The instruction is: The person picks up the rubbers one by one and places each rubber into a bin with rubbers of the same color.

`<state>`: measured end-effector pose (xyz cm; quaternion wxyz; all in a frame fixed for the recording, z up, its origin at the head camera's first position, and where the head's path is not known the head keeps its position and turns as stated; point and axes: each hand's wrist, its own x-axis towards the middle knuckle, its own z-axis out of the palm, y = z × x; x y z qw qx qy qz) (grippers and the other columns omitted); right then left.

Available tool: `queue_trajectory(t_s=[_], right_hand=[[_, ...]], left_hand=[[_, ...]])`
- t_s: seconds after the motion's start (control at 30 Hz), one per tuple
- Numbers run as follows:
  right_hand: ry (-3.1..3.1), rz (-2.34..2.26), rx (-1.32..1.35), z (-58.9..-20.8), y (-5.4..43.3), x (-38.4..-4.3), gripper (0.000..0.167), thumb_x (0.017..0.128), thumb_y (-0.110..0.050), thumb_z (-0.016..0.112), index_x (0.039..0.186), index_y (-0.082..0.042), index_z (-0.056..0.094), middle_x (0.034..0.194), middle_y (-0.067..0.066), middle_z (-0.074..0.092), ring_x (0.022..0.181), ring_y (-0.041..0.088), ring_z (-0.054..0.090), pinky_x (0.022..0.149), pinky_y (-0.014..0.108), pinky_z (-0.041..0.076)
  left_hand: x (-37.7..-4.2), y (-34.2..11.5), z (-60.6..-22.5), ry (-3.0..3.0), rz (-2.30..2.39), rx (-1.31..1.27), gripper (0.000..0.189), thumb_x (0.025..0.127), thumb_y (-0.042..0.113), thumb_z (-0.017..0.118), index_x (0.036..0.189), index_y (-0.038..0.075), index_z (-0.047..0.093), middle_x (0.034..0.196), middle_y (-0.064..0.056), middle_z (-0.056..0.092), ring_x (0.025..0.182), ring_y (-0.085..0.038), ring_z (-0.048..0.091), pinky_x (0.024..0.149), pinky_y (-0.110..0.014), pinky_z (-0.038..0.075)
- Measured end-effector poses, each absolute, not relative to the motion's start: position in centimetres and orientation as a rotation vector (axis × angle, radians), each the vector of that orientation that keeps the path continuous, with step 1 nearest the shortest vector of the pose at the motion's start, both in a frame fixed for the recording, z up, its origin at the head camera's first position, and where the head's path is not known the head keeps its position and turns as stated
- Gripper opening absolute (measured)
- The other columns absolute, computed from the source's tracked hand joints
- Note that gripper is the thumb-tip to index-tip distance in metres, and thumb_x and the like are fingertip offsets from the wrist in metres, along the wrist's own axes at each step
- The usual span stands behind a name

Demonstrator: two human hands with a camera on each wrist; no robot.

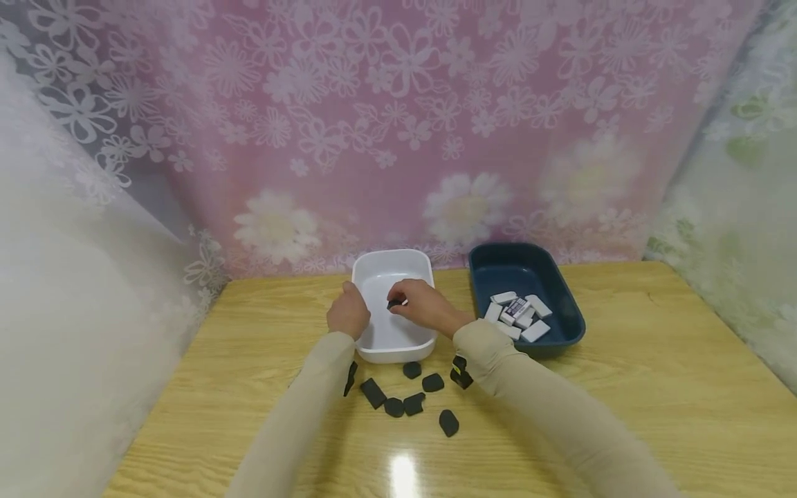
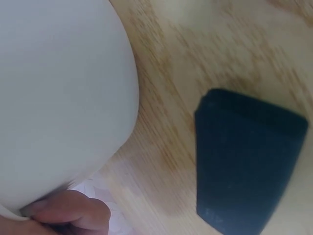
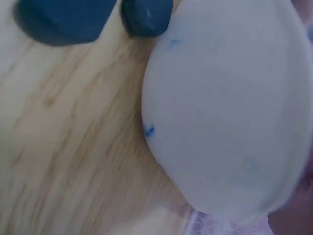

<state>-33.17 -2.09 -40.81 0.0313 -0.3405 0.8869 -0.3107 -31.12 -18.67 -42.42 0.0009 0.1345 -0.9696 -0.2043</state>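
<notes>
The white tub [image 1: 398, 355] stands on the wooden table, and my left hand [image 1: 349, 312] grips its left rim. In the left wrist view, the curled fingers [image 2: 73, 211] show against the tub's edge. Over the inside of the tub, my right hand [image 1: 426, 304] pinches a small black block [image 1: 394, 303] between thumb and fingertips. Several more black blocks [image 1: 373, 393] lie scattered on the table in front of the tub. One of them, a flat black block [image 2: 247, 164], fills much of the left wrist view. The right wrist view shows mostly the tub's outer wall [image 3: 225, 107].
To the right stands a dark blue tub [image 1: 569, 304] holding several white blocks [image 1: 535, 330], one with a printed label. A pink flowered curtain [image 1: 386, 173] hangs behind the wooden table [image 1: 647, 387]. Paler curtains flank both sides.
</notes>
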Motion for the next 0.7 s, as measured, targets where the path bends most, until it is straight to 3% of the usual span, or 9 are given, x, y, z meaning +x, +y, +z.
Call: queue_trajectory(t_s=[0.2,0.7], right_hand=[[2.792,-0.8,-1.011,-41.5,-2.6,-33.3,0.008,0.085,-0.013,0.073,0.09,-0.012,0.067,0.089,-0.002,0.066,0.084,0.013,0.062,0.078,0.031,0.048],[2.916,-0.281,-0.984,-42.4,-3.1,-32.7,0.005,0.088,-0.019,0.07,0.087,-0.019,0.065,0.086,-0.007,0.062,0.074,0.01,0.056,0.066,0.03,0.047]], left_hand=[[-31.2,-18.6,-42.7,-3.04,-0.62,0.403,0.037,0.09,0.01,0.061,0.116,-0.004,0.039,0.078,-0.017,0.063,0.069,-0.032,0.065,0.058,-0.044,0.052],[-31.3,-18.6,-42.3,-3.063,-0.649,0.419,0.042,0.091,0.011,0.059,0.122,-0.005,0.037,0.078,-0.017,0.061,0.068,-0.03,0.064,0.058,-0.042,0.051]])
